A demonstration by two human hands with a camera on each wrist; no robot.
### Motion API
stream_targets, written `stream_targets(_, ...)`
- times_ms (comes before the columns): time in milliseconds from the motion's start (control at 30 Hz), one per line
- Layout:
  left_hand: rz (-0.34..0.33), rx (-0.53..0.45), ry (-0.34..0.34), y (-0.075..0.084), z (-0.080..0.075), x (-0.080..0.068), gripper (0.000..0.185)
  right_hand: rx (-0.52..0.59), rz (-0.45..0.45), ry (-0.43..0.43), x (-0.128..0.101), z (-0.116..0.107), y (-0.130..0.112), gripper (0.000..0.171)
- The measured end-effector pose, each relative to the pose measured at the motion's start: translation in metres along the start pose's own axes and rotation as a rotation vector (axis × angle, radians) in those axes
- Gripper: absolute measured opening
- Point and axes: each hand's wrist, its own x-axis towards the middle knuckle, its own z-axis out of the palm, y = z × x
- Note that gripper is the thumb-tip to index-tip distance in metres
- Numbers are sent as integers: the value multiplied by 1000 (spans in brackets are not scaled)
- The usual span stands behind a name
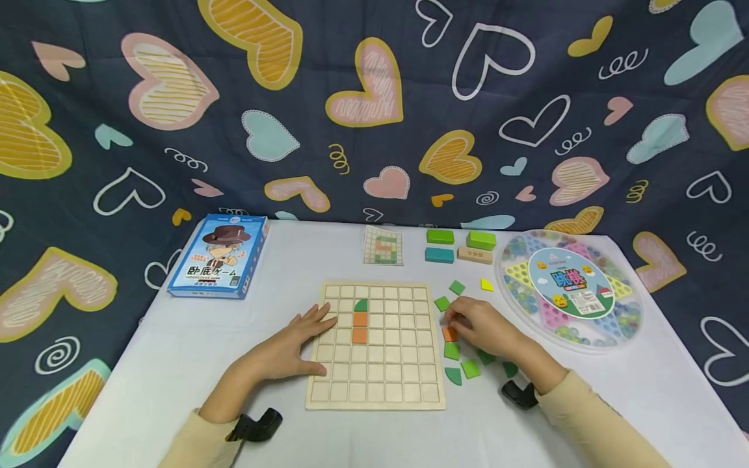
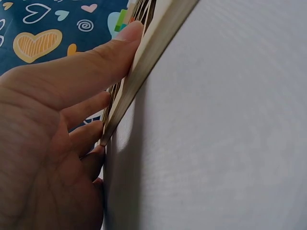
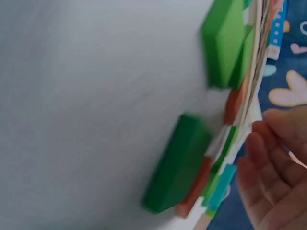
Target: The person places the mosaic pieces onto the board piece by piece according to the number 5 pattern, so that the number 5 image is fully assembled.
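A wooden grid board [image 1: 339, 403] lies on the white table. In one column of its cells stand a dark green quarter-round tile [image 1: 361, 305] and two orange square tiles [image 1: 359, 318]. My left hand [image 1: 287, 351] rests at the board's left edge, fingers spread, thumb on the rim in the left wrist view. Right of the board, my right hand [image 1: 480, 325] hovers with bent fingers over loose tiles, its fingertips by an orange tile [image 1: 449, 334]. The right wrist view shows its thumb and fingertips [image 3: 256, 139] close together, with no tile visible between them.
Green tiles [image 1: 470, 368] and a yellow tile [image 1: 486, 284] lie right of the board. Behind it are a patterned grid card [image 1: 383, 246] and several blocks [image 1: 439, 254]. A blue game box [image 1: 219, 257] lies back left, a round marble-game case [image 1: 509, 312] at the right.
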Motion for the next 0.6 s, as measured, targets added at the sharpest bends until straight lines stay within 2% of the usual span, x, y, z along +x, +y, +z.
stream_targets(267,4,9,-4,0,-2,1,92,52,2,-121,-5,-3,2,26)
stream_targets(467,8,1,4,0,-2,1,92,42,-47,-99,-8,-1,7,25)
stream_targets(600,3,-7,-7,1,-1,0,92,22,-28,-91,-9,0,5,22)
